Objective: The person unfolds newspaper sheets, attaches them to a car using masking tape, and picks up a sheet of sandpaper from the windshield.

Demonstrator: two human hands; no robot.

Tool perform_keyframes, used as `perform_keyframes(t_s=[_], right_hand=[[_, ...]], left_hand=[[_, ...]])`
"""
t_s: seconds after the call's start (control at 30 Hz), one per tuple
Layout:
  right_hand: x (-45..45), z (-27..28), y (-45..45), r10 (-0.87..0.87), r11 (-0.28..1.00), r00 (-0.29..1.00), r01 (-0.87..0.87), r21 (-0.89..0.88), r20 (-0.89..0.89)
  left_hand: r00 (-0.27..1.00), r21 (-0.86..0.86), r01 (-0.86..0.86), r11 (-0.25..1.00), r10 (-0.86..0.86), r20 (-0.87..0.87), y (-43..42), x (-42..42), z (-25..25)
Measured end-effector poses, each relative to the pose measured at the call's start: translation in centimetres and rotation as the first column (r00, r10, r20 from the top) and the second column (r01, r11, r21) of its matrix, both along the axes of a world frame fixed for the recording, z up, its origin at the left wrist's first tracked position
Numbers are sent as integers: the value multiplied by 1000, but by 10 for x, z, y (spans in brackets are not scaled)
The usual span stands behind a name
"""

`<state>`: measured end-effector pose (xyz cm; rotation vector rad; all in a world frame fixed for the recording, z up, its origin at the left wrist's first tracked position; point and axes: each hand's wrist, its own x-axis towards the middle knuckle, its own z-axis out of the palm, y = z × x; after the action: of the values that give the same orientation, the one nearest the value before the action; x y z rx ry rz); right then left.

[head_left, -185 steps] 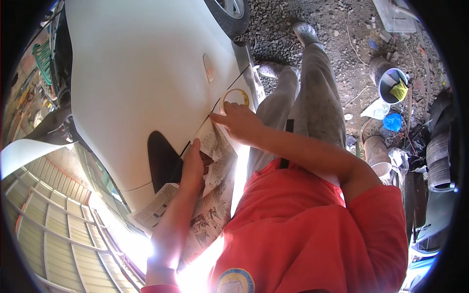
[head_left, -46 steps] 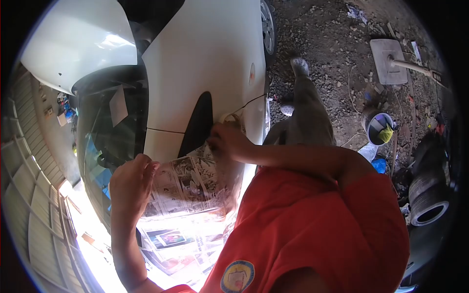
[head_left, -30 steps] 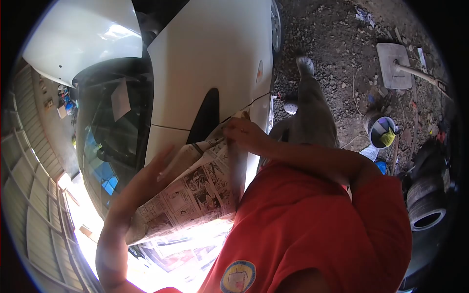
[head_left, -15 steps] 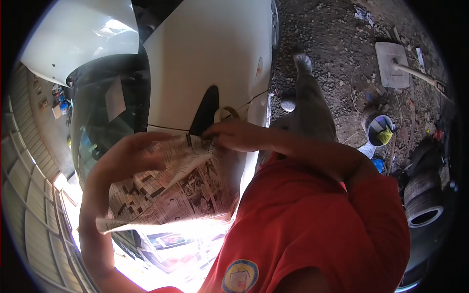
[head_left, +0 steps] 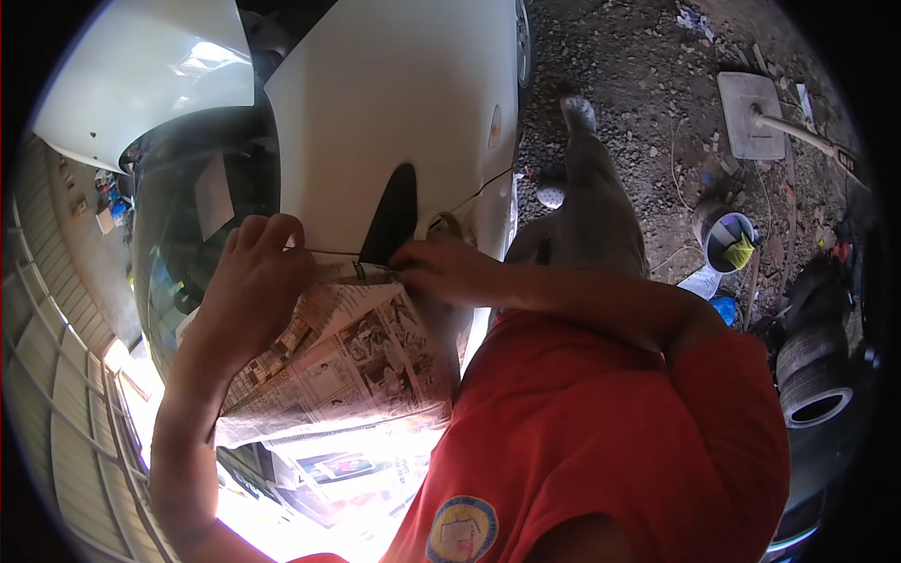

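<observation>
A sheet of newspaper (head_left: 361, 352) covers the car's side by the door, its top edge just below the black triangular trim (head_left: 394, 211). Over its upper left part is my left hand (head_left: 253, 286), raised with fingers curled closed near the windshield's lower corner; what they pinch is hidden. My right hand (head_left: 455, 267) is closed, its fingertips against the newspaper's top edge beside the trim's base. A roll of masking tape (head_left: 444, 225) tilts up from behind its knuckles and appears gripped by it.
The white car fender (head_left: 375, 103) extends ahead, with the raised hood (head_left: 150, 80) and the windshield (head_left: 169, 216) to the left. On the gravel at right are a bucket (head_left: 727, 242), stacked tires (head_left: 815, 375) and a flat plate with a pole (head_left: 751, 113).
My left hand has lifted off the newspaper's middle and moved up, its fingers curling in. The tape roll has tilted and shifted slightly right with my right hand. The newspaper's left side has folded inward.
</observation>
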<state>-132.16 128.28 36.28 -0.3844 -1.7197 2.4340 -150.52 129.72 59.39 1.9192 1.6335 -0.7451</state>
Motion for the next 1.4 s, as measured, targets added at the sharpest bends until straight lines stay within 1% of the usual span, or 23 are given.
perform_keyframes(t_s=[0.07, 0.17, 0.27, 0.37, 0.43, 0.5, 0.53, 0.6, 0.63, 0.7, 0.73, 0.77, 0.83, 0.87, 0.9, 0.97, 1.07, 1.17, 1.27, 1.3, 1.33, 1.37, 1.4], right_hand=[[1, -6, -12, -99, 963, 991, 118, 243, -88], [2, -4, -12, -70, 951, 996, 82, 299, -49], [-4, -3, -15, -64, 927, 997, 72, 368, -34], [-9, -1, -23, -87, 920, 995, 64, 387, 41], [-9, 4, -22, -94, 924, 993, 61, 378, 69], [-9, 10, -19, -113, 943, 989, 78, 324, 91], [-10, 11, -19, -130, 957, 987, 99, 274, 99], [-12, 10, -20, -161, 969, 980, 134, 210, 115], [-14, 7, -22, -174, 970, 977, 148, 191, 126], [-13, 13, -25, -172, 972, 972, 141, 186, 163], [-14, 17, -22, -160, 970, 970, 120, 213, 182], [-14, 19, -17, -147, 965, 968, 96, 243, 203], [-15, 23, -11, -115, 942, 968, 35, 333, 224], [-19, 27, -1, -21, 954, 940, -83, 288, 341], [-22, 9, -7, -90, 933, 953, -21, 358, 291], [-28, 11, 16, 62, 920, 939, -186, 345, 339], [-35, 9, 21, 35, 824, 983, -131, 551, 181], [-33, 38, 35, 162, 938, 952, -230, 260, 260], [-30, 52, 47, 154, 939, 975, -196, 283, 162], [-27, 44, 45, 186, 931, 958, -242, 274, 218], [-30, 30, 41, 217, 920, 939, -289, 266, 267], [-32, 11, 39, 242, 910, 919, -326, 255, 311], [-22, -20, 34, 161, 912, 971, -216, 349, 179]], left_hand=[[999, 14, -10, 1000, 10, -43, -1, 6, 4], [989, -163, -143, 976, 137, -46, -10, -9, 1], [983, -247, -173, 953, 183, 14, -8, -17, 3], [953, -153, -301, 941, 303, -13, 5, 0, 24], [962, 86, -255, 963, 262, -82, 14, 38, 59], [958, 247, -270, 931, 285, -28, 11, 89, 99], [848, 112, -527, 843, 530, 3, -5, 125, 122], [708, -137, -660, 739, 672, 217, -30, 170, 141], [689, -219, -552, 805, 588, 424, -42, 179, 134], [422, -389, -629, 673, 716, 556, -94, 182, 79], [233, -376, -772, 513, 778, 583, -117, 192, 42], [29, -373, -870, 323, 788, 615, -126, 205, 6], [-103, -258, -962, 89, 757, 645, -136, 214, -62], [-133, -201, -979, 23, 672, 728, -142, 219, -90], [-153, -150, -987, -54, 579, 801, -144, 225, -111], [-185, -120, -978, -170, 443, 878, -133, 236, -130], [-181, -91, -944, -316, 269, 946, -116, 248, -154], [-140, -23, -897, -442, 236, 962, -111, 243, -189], [-102, 70, -847, -527, 291, 951, -131, 226, -254], [-111, 75, -826, -559, 292, 950, -133, 223, -271], [-121, 73, -797, -600, 276, 953, -131, 219, -274], [-128, 44, -760, -649, 215, 968, -113, 216, -255], [-127, 14, -721, -693, 152, 980, -94, 214, -236]])
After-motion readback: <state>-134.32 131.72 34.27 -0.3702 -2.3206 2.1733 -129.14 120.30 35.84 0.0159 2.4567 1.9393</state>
